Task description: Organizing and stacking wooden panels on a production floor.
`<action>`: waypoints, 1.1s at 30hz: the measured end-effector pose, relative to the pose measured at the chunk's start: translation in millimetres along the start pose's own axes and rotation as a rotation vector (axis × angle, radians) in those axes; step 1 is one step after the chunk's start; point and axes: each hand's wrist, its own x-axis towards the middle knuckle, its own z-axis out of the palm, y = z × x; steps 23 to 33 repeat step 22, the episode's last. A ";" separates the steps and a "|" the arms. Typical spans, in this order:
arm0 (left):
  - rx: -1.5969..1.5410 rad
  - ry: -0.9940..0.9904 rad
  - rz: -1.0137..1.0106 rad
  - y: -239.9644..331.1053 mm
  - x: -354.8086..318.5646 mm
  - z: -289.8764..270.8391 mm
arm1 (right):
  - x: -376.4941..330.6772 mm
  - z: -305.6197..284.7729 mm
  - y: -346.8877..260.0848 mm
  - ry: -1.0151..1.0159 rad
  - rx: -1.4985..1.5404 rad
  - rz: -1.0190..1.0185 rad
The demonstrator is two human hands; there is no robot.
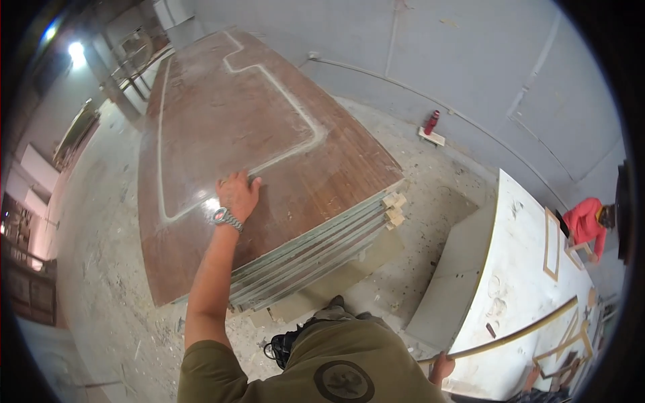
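Observation:
My left hand [238, 193] lies with fingers spread on the top of a brown wood-grain panel [322, 181], a watch [222, 215] on its wrist. The panel is the uppermost of a stack of several, and a pale dusty line outlines a long shape on its surface. Low on the right, my right hand [442, 369] is closed around a long, narrow yellowish-brown strip [514, 330]. From that hand the strip reaches out over a white-topped table. The fingers of the right hand are partly hidden.
Wooden blocks [394, 208] jut from the stack's right corner. The white table [500, 269] carries light wooden frames [551, 245]. Beside it are a person in red [586, 220] and, lower right, another person's hands [533, 377] near a frame. A red bottle [432, 122] stands by the grey wall.

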 end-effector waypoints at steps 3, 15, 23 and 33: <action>-0.026 0.000 0.004 -4.1 4.5 1.2 | -14.8 -4.9 -21.1 0.051 -0.020 -0.042; -0.011 0.006 0.002 -0.9 17.0 -5.1 | -41.2 2.2 -42.7 0.238 -0.056 -0.015; 0.014 -0.139 -0.088 -5.6 28.9 1.8 | -37.5 6.7 -49.6 0.094 0.084 0.029; 0.014 -0.139 -0.088 -5.6 28.9 1.8 | -37.5 6.7 -49.6 0.094 0.084 0.029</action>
